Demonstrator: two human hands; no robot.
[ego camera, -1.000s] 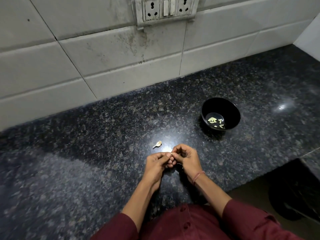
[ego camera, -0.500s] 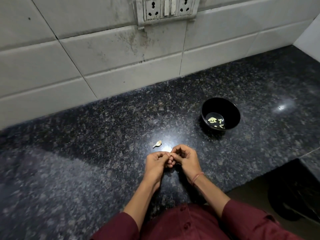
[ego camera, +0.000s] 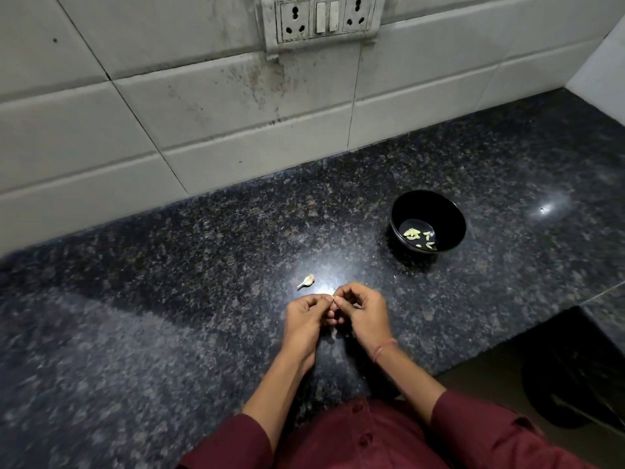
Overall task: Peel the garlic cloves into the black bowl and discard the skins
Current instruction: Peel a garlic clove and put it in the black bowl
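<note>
Head view looks down on your two hands brought together low over the dark granite counter [ego camera: 176, 299], wrists apart and forearms angling inward from the maroon sleeves [ego camera: 233, 445]. Your left hand [ego camera: 304, 321] is knuckles-up with its fingers curled toward the middle, and your right hand [ego camera: 367, 316] mirrors it, fingers bent and thumb tucked toward the left hand's fingertips. Both hands pinch at one meeting point, where a small pale bit [ego camera: 333, 299] shows between the fingertips; it is too tiny to tell clove from skin. A reddish thread [ego camera: 384, 350] circles your right wrist. Just beyond your left hand, apart from it, one garlic clove [ego camera: 307, 280] lies on the counter with its skin on, pointed tail toward the left. The black bowl [ego camera: 449, 211] stands upright farther back and to the right, well apart from your hands, with several peeled cloves [ego camera: 412, 233] on its bottom. Behind the counter rises a pale tiled wall [ego camera: 169, 106] carrying a socket plate [ego camera: 326, 20].
</note>
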